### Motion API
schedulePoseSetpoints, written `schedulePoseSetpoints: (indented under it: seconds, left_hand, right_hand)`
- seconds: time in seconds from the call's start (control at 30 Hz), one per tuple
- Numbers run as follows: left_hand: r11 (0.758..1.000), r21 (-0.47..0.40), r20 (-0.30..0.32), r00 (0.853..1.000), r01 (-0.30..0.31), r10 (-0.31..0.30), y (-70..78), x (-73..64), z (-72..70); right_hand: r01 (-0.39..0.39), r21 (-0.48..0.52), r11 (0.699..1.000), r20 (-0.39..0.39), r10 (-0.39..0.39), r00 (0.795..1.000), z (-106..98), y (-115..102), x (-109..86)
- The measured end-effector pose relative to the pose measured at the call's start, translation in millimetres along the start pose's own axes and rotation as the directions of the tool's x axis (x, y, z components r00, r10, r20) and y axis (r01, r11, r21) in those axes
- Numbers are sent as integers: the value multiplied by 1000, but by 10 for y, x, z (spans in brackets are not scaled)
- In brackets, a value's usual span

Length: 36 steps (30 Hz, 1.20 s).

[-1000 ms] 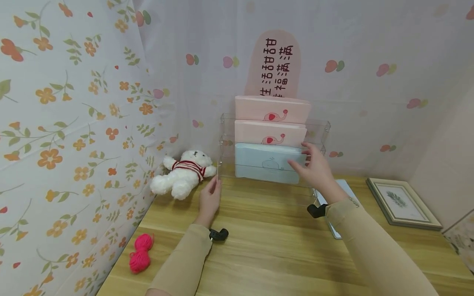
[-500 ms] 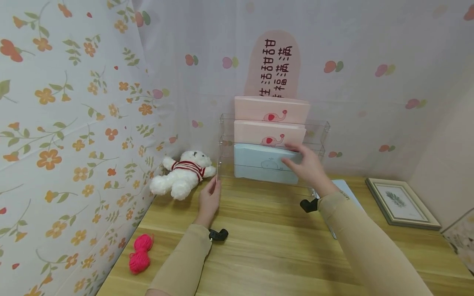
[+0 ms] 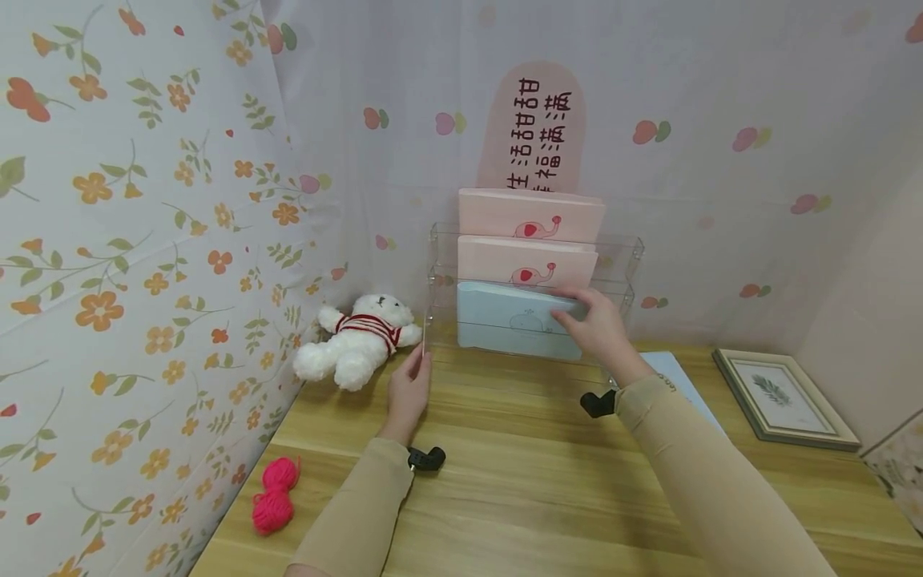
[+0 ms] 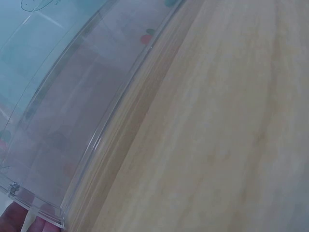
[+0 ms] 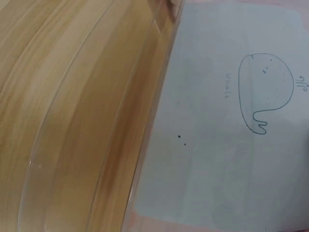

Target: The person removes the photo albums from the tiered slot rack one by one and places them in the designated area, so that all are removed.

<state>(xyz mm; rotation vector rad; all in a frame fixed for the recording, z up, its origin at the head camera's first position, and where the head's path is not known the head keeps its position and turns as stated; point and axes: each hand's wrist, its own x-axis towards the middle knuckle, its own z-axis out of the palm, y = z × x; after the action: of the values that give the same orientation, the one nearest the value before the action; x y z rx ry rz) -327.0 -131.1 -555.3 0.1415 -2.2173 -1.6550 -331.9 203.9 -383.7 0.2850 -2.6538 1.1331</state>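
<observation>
A clear acrylic rack (image 3: 634, 264) stands against the back wall in tiers. Two pink notebooks (image 3: 519, 212) with elephant drawings sit in its upper tiers. In the lowest tier leans a light blue notebook (image 3: 497, 316); its whale drawing (image 5: 265, 94) fills part of the right wrist view. My right hand (image 3: 602, 324) pinches this notebook near its upper right, thumb in front, fingers over the top edge. With my left hand (image 3: 409, 393) I hold the rack's left side edge; its fingertips (image 4: 43, 224) show at the lower left of the left wrist view.
A white teddy bear (image 3: 356, 340) in a striped shirt lies left of the rack. Pink yarn (image 3: 274, 495) is at the table's left edge. Behind my right forearm lies another light blue notebook (image 3: 674, 373), partly covered. A picture frame (image 3: 786, 397) lies at the far right.
My right hand has moved left from the blue notebook's right edge to its top edge near the whale drawing. The left hand stays at the rack's side.
</observation>
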Motion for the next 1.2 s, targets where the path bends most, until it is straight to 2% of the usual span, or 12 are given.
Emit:
schedulePoseSetpoints:
  seconds: [0.13, 0.3, 0.43, 0.63, 0.83, 0.97, 1.2]
  left_hand:
    - [1000, 5, -17, 999, -30, 30, -115, 24, 16]
    - [1000, 9, 3, 1000, -18, 18, -86, -38, 12]
    - [1000, -6, 27, 999, 20, -20, 29, -96, -2]
    - [1000, 25, 4, 1000, 5, -5, 38, -62, -3]
    - [997, -23, 37, 997, 67, -66, 88, -70, -21]
    - [996, -12, 41, 996, 83, -82, 107, -72, -23]
    - [997, -9, 43, 996, 78, -78, 141, -71, -33]
  right_hand:
    - [6, -9, 1000, -27, -6, 1000, 36, 13, -25]
    - [8, 18, 1000, -118, -5, 993, 95, 26, -79]
    - [23, 43, 999, -219, -13, 976, 99, -24, -107]
    - [91, 82, 992, -332, -59, 941, -26, -214, -145]
    - [183, 61, 981, -391, -145, 909, -172, -393, -266]
    - [210, 37, 977, -418, -176, 891, -235, -462, -385]
    - [219, -27, 975, -376, -213, 902, -229, -457, -664]
